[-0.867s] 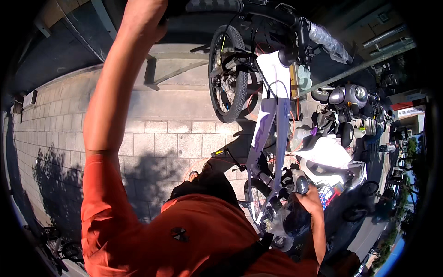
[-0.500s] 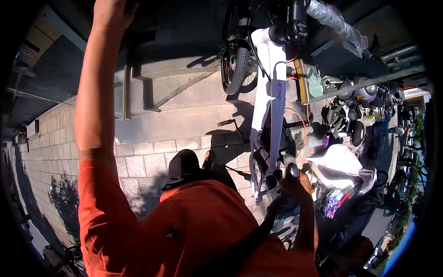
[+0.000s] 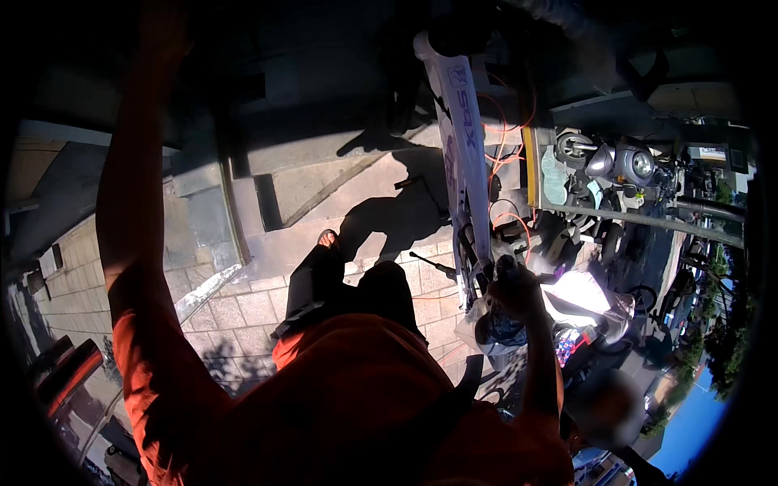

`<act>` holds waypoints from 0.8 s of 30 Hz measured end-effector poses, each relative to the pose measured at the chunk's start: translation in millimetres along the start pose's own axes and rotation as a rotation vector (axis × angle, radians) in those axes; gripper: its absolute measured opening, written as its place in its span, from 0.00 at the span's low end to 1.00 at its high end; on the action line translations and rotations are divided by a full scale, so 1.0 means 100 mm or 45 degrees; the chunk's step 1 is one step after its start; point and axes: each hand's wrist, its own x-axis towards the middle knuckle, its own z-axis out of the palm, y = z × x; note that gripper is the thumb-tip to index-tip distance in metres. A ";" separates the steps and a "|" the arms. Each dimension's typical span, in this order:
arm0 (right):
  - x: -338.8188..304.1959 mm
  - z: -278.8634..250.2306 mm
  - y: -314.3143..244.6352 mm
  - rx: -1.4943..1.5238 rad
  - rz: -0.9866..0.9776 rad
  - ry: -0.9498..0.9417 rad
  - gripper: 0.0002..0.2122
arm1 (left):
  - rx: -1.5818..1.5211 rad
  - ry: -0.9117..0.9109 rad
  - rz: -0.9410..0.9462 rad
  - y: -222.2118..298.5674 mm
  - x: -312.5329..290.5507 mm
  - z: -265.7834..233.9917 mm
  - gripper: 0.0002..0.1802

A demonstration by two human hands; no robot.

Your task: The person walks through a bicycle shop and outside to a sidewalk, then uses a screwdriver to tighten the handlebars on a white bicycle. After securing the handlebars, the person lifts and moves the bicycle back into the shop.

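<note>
A white bicycle frame (image 3: 463, 121) runs from the top middle of the view down to my right side, with purplish lettering on its tube. Next to its rear end my right hand (image 3: 516, 290) is closed round what looks like the front of the saddle (image 3: 498, 330), which seems covered in clear plastic. My left arm stretches far forward along the left side. In deep shadow at its end, my left hand (image 3: 164, 36) shows only faintly, and its fingers and anything in them are hidden. The handlebar end is mostly lost in the dark too.
An orange hose (image 3: 525, 231) trails beside the bicycle. Parked scooters (image 3: 620, 164) and a white cover (image 3: 577, 293) lie to the right, past a metal rail (image 3: 644, 225). A step (image 3: 316, 186) is ahead, above paving (image 3: 251, 312). Another person (image 3: 608, 409) is at the lower right.
My body and the bicycle have moved toward the shaded step, and my legs have shifted. The left arm has darkened in shadow. Another person has come into view at the lower right.
</note>
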 end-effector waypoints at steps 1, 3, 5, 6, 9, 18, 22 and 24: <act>0.18 -0.09 -0.07 -0.090 -0.048 0.001 0.16 | 0.034 0.011 -0.022 -0.01 0.25 0.04 0.16; 0.49 -0.34 -0.24 -0.210 -0.062 -0.045 0.17 | 0.093 0.042 -0.067 -0.07 0.66 0.13 0.18; 0.89 -0.58 -0.43 -0.004 -0.158 -0.060 0.18 | 0.184 0.065 -0.087 -0.10 1.01 0.26 0.20; 1.06 -0.74 -0.58 0.082 -0.184 -0.074 0.19 | 0.212 0.072 -0.117 -0.17 1.23 0.29 0.21; 1.70 -0.96 -0.78 -0.017 0.029 -0.085 0.21 | 0.319 0.096 -0.169 -0.30 1.80 0.44 0.24; 3.79 -1.71 -1.49 0.025 -0.037 -0.180 0.26 | 0.565 0.044 -0.198 -0.38 3.29 1.22 0.25; 4.71 -1.86 -1.58 -0.184 -0.424 0.035 0.22 | 0.693 0.108 -0.226 -0.06 3.91 2.06 0.22; 5.08 -2.21 -1.92 -0.280 -0.508 0.051 0.20 | 1.327 -0.098 -0.186 -0.14 4.38 2.10 0.23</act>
